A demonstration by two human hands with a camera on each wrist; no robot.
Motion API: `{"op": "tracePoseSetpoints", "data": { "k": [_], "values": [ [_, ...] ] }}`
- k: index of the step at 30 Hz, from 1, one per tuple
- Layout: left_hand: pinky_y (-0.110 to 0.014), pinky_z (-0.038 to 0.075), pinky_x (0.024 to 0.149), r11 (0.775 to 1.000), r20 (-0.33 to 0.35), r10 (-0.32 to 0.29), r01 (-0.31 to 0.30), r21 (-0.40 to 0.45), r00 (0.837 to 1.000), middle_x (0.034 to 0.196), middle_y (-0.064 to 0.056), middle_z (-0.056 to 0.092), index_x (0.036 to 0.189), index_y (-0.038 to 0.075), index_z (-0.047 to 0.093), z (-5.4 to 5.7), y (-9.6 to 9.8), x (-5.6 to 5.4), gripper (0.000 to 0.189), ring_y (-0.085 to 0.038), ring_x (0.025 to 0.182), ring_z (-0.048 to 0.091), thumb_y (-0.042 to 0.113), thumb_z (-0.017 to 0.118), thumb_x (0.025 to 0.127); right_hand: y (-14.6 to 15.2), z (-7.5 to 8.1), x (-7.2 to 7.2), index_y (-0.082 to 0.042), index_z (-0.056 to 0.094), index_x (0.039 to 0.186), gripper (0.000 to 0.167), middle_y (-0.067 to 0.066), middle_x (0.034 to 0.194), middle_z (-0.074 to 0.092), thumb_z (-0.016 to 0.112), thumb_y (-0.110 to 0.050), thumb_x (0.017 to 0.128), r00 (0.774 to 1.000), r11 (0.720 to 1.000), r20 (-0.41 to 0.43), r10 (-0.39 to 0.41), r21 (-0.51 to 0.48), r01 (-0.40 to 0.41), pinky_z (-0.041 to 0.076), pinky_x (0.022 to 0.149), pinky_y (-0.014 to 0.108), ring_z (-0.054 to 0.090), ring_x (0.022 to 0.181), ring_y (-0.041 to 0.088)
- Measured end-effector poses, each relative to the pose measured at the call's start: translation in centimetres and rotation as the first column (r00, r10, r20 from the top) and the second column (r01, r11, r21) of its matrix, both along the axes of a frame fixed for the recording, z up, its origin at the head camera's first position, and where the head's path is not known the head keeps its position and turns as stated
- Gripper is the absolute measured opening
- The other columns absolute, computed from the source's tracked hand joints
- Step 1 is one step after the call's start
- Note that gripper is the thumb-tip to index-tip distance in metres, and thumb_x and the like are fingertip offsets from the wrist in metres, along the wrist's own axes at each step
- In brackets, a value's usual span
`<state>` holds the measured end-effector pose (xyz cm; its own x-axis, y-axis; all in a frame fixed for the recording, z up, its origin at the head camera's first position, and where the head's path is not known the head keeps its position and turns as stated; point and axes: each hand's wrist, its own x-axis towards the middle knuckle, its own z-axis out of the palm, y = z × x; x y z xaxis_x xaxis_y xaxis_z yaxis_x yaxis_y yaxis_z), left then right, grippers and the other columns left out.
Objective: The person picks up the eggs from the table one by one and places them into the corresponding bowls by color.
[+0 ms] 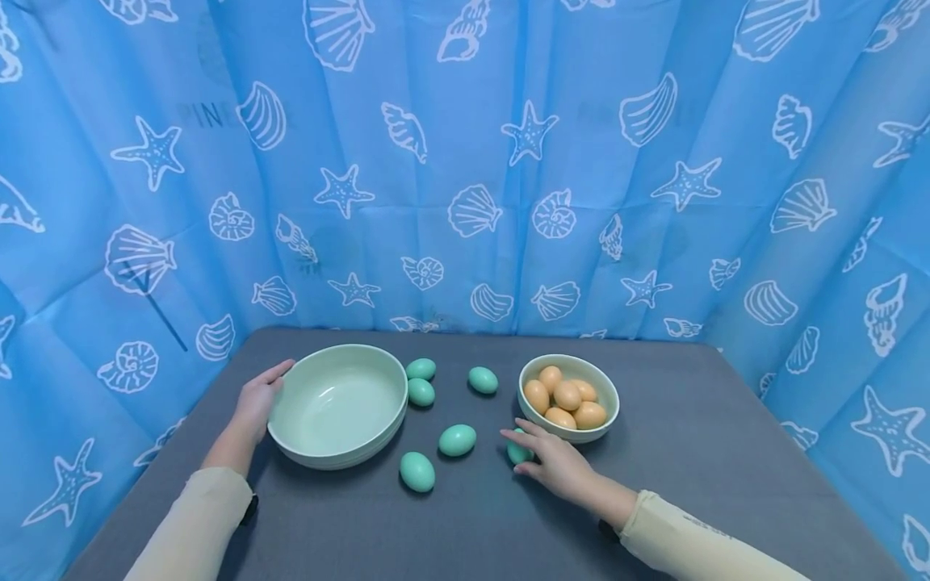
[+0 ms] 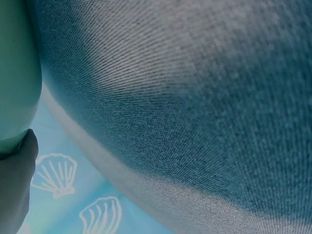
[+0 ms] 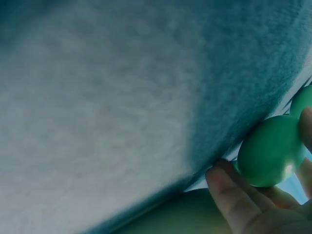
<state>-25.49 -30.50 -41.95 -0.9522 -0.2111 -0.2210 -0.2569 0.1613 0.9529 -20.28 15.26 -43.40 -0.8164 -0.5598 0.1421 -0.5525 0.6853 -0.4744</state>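
Left of centre in the head view, a large pale green bowl [image 1: 334, 407] stands upright on the dark grey table [image 1: 341, 524], its inside bare. At its left rim, the left hand [image 1: 256, 403] rests against the outer side with fingers extended; the left wrist view shows a digit touching the bowl at the left edge of the frame. Right of centre and low in the head view, the right hand [image 1: 555, 461] reaches over a green egg [image 1: 515, 453] on the table, its fingers mostly straight and spread, the thumb apart from them. The lower right of the right wrist view shows that egg between the digits; whether they press on it, I cannot tell. Just above this hand, a small pale bowl [image 1: 581, 436] holds six visible orange-brown eggs [image 1: 567, 395]. Five other green eggs [image 1: 457, 440] lie between the bowls, two close together beside the large bowl's right rim. Across the upper frame hangs a blue curtain [image 1: 443, 105] with white shells and starfish.
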Motion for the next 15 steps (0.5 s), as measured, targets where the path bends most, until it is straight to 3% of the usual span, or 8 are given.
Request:
{"op": "tracePoseSetpoints", "data": {
  "k": [9,15],
  "values": [
    [-0.049,0.022,0.116,0.999,0.017,-0.025,0.025,-0.022,1.0,0.161,-0.017,0.007,0.155,0.011,0.023,0.1,-0.2,0.0,0.047,-0.037,0.146,0.01,0.014,0.022,0.108,-0.7,-0.6,-1.0,0.003,0.065,0.122,0.045,0.031,0.132,0.053,0.077,-0.002,0.079,0.999,0.996,-0.019,0.025,-0.088,-0.027,0.05,0.089,0.052,0.053,0.119,0.046],
    [-0.05,0.023,0.115,0.999,0.023,-0.046,0.046,-0.018,0.999,0.161,-0.017,0.005,0.155,0.012,0.021,0.1,-0.5,0.0,0.047,-0.038,0.146,0.011,0.015,0.022,0.108,-1.5,0.0,-1.1,0.004,0.065,0.122,0.045,0.029,0.132,0.054,0.077,-0.002,0.079,0.997,0.983,0.072,-0.009,-0.183,0.022,0.046,0.095,0.054,0.05,0.122,0.046]
  ]
}}
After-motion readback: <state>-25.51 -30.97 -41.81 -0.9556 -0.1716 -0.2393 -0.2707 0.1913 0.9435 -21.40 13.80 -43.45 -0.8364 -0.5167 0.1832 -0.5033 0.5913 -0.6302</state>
